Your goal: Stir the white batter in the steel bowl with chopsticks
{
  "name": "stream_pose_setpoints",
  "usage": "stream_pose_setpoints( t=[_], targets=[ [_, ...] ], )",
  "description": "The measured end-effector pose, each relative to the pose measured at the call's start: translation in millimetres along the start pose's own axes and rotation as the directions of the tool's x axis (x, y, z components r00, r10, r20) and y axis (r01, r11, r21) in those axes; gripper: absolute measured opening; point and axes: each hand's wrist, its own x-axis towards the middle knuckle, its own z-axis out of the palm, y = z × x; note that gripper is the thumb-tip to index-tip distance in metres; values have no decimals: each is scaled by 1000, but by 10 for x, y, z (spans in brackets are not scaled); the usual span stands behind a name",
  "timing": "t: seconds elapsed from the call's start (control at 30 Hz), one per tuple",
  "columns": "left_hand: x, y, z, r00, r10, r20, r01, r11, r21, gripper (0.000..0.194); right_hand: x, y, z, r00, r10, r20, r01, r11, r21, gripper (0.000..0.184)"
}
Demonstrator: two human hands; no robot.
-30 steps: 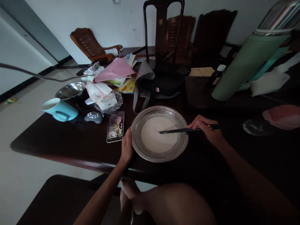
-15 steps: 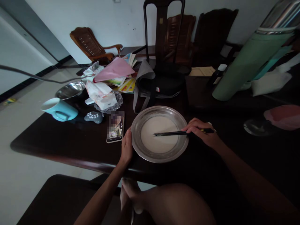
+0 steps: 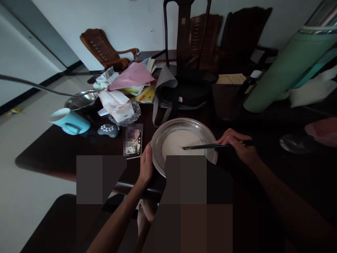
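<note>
A wide metal bowl (image 3: 156, 151) stands on the dark table with a thick, off-white liquid (image 3: 175, 140) in it; a blurred patch covers its near part. Against the bowl's left side, my left hand (image 3: 146, 162) grips the rim, thumb on top and fingers down the outer wall. My right hand (image 3: 238, 144), at the right rim, is closed around dark chopsticks (image 3: 202, 147). They lie nearly level over the bowl, and their tips touch the liquid near its middle. A phone (image 3: 134, 144) with a lit screen lies just left of the bowl.
Left on the table (image 3: 44, 151) are a light blue mug (image 3: 72, 122), a grey game controller (image 3: 108, 130), a steel bowl (image 3: 79, 102) and a tissue pack (image 3: 119, 107). Behind the bowl lies a black-and-grey bag (image 3: 188, 95). A tall green thermos (image 3: 284, 70) leans into view at right.
The chopstick tips have shifted right within the liquid, and my right hand has moved slightly outward. My left hand stays on the bowl. The whole view has slid a little.
</note>
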Motion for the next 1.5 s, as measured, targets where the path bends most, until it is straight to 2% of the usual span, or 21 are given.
stream_pose_setpoints(
  t=[0.17,0.33,0.5,0.63,0.7,0.8,0.97,1.13,1.27,1.33,1.43,1.5],
  targets=[
    [8,-28,-6,999,-5,38,6,1000,-24,57,-6,15,2,996,-20,86,23,999,-39,24],
    [11,-46,-3,1000,-7,15,7,1000,-5,58,-7,26,-20,999,-29,19,29,999,-13,29],
    [5,-32,3,999,-34,4,34,999,-21,59,-7,-5,-14,996,-26,85,31,998,-51,22],
    [5,-31,1,999,-42,-5,42,999,-7,58,-4,-12,-19,999,-34,15,34,999,-22,27],
    [9,-35,0,999,-35,-2,35,999,-3,59,-1,-15,-16,999,-29,30,29,1000,1,30],
    [12,-33,0,999,-33,4,33,999,1,60,4,-27,-12,997,-17,81,20,999,-34,24],
    [9,-24,-1,999,-38,4,38,999,-1,60,0,-15,-30,1000,-14,13,14,1000,-6,30],
    [7,-27,-2,999,-40,2,40,999,-4,59,0,-21,-16,995,-11,99,15,999,-37,23],
    [7,-30,-2,1000,-24,2,24,1000,0,58,5,-34,-25,1000,-8,13,8,1000,-17,28],
    [6,-22,0,1000,-20,-1,20,1000,0,58,5,-41,-23,1000,-16,26,16,1000,10,32],
    [3,-2,4,1000,-24,-7,24,1000,0,57,7,-50,-9,995,-29,95,32,999,-31,25],
    [1,9,6,999,-32,-7,32,999,-2,56,7,-45,-5,997,-18,74,22,998,-56,22]
  ],
)
